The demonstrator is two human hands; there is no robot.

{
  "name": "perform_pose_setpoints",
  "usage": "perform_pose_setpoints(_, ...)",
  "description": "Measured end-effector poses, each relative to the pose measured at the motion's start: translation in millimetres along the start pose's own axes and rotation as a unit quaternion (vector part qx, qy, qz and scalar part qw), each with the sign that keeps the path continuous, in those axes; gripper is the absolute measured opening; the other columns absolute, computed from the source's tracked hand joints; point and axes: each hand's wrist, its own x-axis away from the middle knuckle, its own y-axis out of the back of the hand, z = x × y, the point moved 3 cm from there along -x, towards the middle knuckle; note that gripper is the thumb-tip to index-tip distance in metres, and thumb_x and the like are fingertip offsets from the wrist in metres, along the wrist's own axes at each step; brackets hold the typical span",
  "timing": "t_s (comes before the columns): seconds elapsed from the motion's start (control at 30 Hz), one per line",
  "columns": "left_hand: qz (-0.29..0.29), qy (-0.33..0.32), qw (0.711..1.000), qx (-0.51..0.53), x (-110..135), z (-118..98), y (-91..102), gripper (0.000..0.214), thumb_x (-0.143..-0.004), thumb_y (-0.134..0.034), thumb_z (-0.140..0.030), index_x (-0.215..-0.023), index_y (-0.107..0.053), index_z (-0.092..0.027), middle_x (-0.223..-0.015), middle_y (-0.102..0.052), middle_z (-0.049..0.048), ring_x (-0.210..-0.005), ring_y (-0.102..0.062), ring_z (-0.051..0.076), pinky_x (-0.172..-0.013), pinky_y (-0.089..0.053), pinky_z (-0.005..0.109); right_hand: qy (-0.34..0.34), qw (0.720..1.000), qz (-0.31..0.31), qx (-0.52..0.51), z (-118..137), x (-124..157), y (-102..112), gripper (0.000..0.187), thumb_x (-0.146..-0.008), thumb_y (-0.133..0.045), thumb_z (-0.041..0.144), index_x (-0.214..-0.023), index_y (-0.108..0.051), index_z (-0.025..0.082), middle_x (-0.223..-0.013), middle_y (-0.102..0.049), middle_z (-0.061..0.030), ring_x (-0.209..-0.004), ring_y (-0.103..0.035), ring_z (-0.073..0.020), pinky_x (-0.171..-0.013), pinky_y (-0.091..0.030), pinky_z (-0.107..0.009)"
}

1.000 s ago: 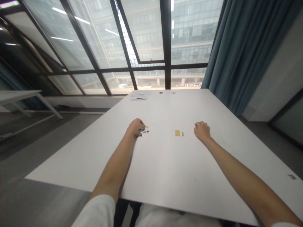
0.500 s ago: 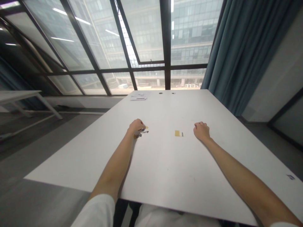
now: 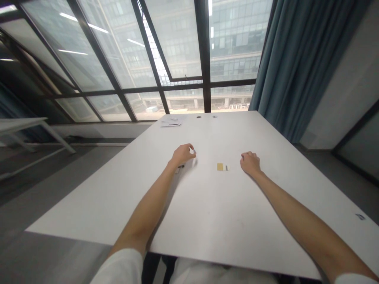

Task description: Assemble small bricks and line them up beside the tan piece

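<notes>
My left hand (image 3: 182, 154) hovers just above the white table (image 3: 207, 213) with its fingers pinched on a tiny grey piece (image 3: 194, 151). Under its wrist lie a few small dark pieces (image 3: 180, 167), mostly hidden by the hand. To the right, a small yellow plate with a white and dark end (image 3: 222, 167) lies flat on the table. My right hand (image 3: 250, 163) rests on the table just right of that plate, fingers curled into a loose fist; nothing shows inside it.
Papers (image 3: 171, 121) lie at the table's far edge beside two cable holes (image 3: 205, 116). Large windows stand behind the table, a blue curtain (image 3: 293, 67) hangs at the right, and another white table (image 3: 20, 124) stands at the far left.
My left hand has lifted from the pile of small pieces and moved right toward the yellow plate, pinching a small piece. My right hand has stayed in place.
</notes>
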Motion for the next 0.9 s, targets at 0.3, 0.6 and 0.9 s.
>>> perform_pose_setpoints(0.3,-0.034,-0.058,0.992,0.105,48,-86,-55.2,0.038,-0.082,-0.069,-0.038,-0.118,-0.067,-0.024,-0.092,-0.070,0.0040,-0.085,-0.064,0.019,-0.074,-0.044,0.027,0.001,1.000,0.003,-0.002,1,-1,-1,0.037,-0.096,-0.043,0.025,-0.122,-0.067,0.018,-0.126,-0.061,-0.0148,-0.115,-0.051,-0.0289,-0.095,-0.039,-0.040)
perform_pose_setpoints(0.6,-0.071,-0.085,0.983,0.147,55,-83,-63.7,0.036,-0.082,-0.067,-0.038,-0.115,-0.067,-0.023,-0.077,-0.061,-0.0014,-0.071,-0.056,0.014,-0.066,-0.038,0.025,-0.007,1.000,0.009,-0.005,4,2,2,0.037,-0.095,-0.042,0.024,-0.121,-0.067,0.018,-0.126,-0.061,-0.0154,-0.115,-0.050,-0.0285,-0.095,-0.038,-0.040)
perform_pose_setpoints(0.9,-0.097,-0.109,0.973,0.182,54,-82,-69.6,0.035,-0.082,-0.067,-0.038,-0.113,-0.069,-0.023,-0.071,-0.056,-0.0041,-0.066,-0.052,0.013,-0.063,-0.036,0.025,0.156,0.951,-0.203,-0.174,25,8,20,0.032,-0.093,-0.048,0.023,-0.119,-0.067,0.018,-0.117,-0.064,-0.0140,-0.112,-0.051,-0.0296,-0.101,-0.036,-0.048)
